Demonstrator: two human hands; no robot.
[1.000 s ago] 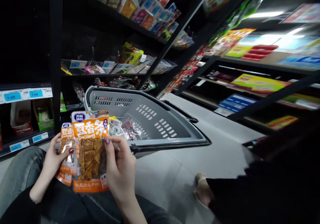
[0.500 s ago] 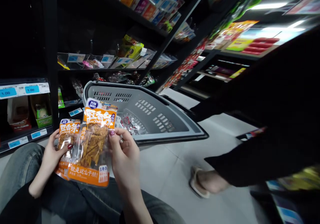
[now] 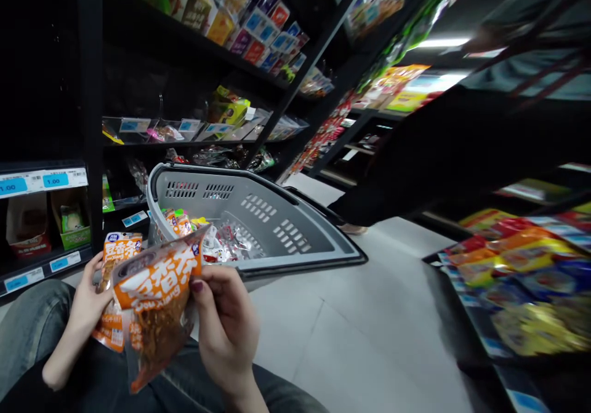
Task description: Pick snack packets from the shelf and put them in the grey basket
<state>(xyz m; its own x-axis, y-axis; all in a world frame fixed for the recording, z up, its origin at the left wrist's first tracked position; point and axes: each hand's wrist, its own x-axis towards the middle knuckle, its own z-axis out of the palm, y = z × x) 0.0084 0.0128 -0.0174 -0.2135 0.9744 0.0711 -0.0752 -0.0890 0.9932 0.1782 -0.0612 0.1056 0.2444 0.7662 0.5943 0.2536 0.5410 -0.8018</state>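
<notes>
Since half a second ago, the front snack bag (image 3: pixel 161 314) has swung round and tipped, its lower end now slanting down to the left. Glare and the angle blur its print, and it covers the right part of the second bag (image 3: pixel 109 270). The right hand (image 3: pixel 231 327) pinches the front bag's right edge, thumb foremost. The left hand (image 3: pixel 87 305) grips the second bag, its fingers partly hidden behind. Both bags lie between the hands, before the grey basket (image 3: pixel 277 200), whose near corner is hidden.
</notes>
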